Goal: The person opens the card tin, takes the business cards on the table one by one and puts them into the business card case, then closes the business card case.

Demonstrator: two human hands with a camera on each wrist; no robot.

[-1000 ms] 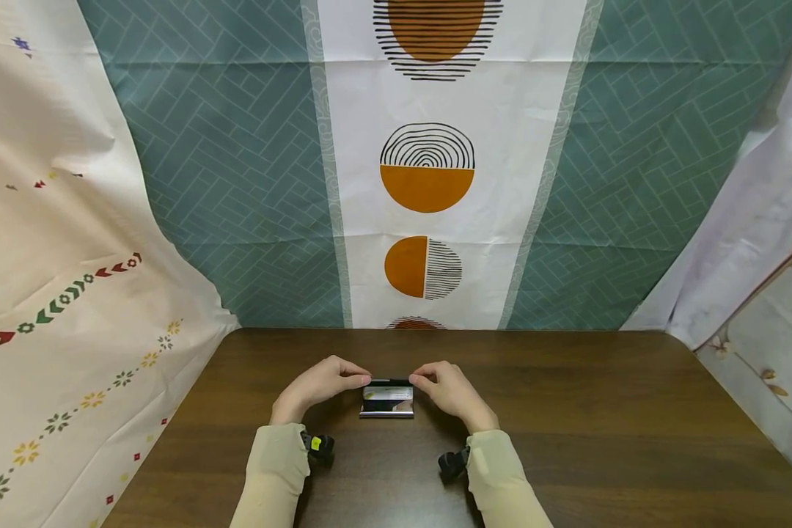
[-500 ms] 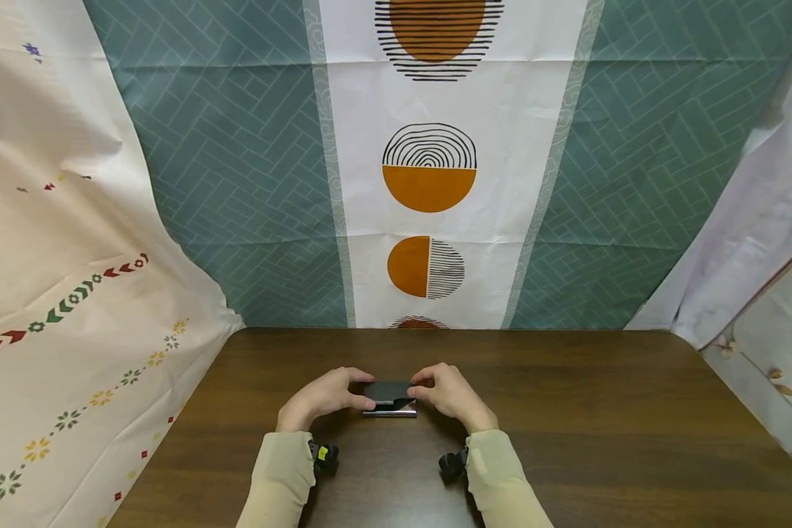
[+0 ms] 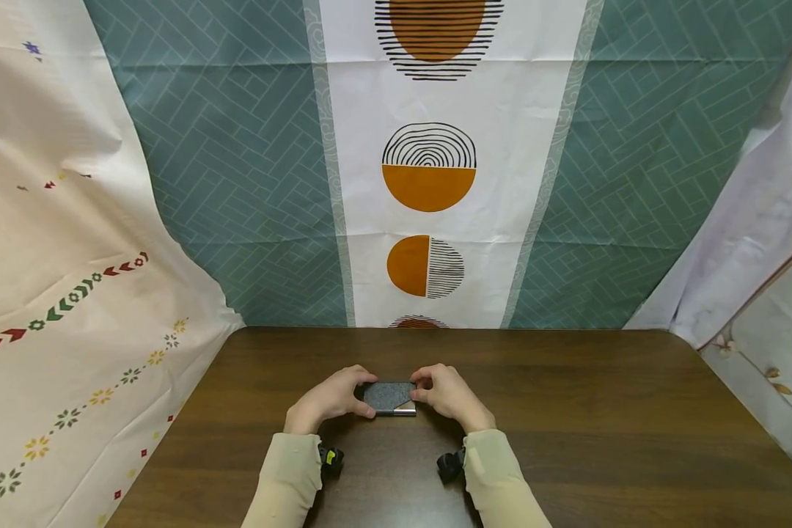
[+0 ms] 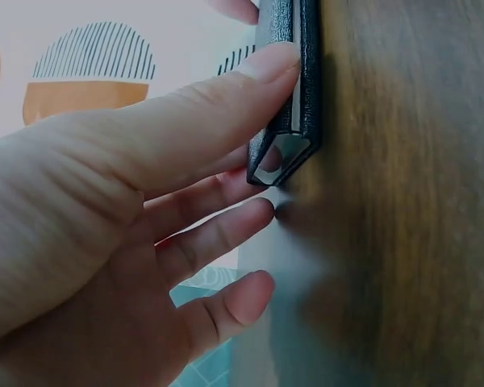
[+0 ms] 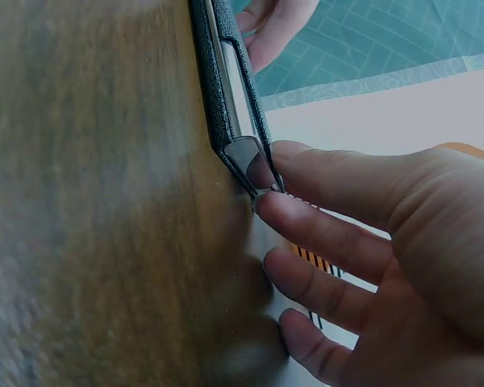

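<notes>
A small dark grey card case (image 3: 387, 396) with a silver strip along its front edge lies flat on the table, its lid down. My left hand (image 3: 333, 398) grips its left end, thumb at the front and fingers behind. In the left wrist view the thumb presses the lid of the black textured case (image 4: 310, 72), and the metal inner end shows. At the right end my right hand (image 3: 450, 397) pinches the case by a corner between thumb and index finger. From the right wrist view, a silver band runs between the two black covers of the case (image 5: 211, 89); the other fingers are spread loosely.
The brown wooden table (image 3: 587, 418) extends around both hands. A teal and white patterned cloth (image 3: 257, 183) hangs behind its far edge, with a cream cloth (image 3: 59, 220) on the left and a pale cloth (image 3: 752, 191) on the right.
The case stood open with a pale card-like face showing inside. Its dark lid has swung down toward me over that face, both hands following it. The left hand has shifted slightly right.
</notes>
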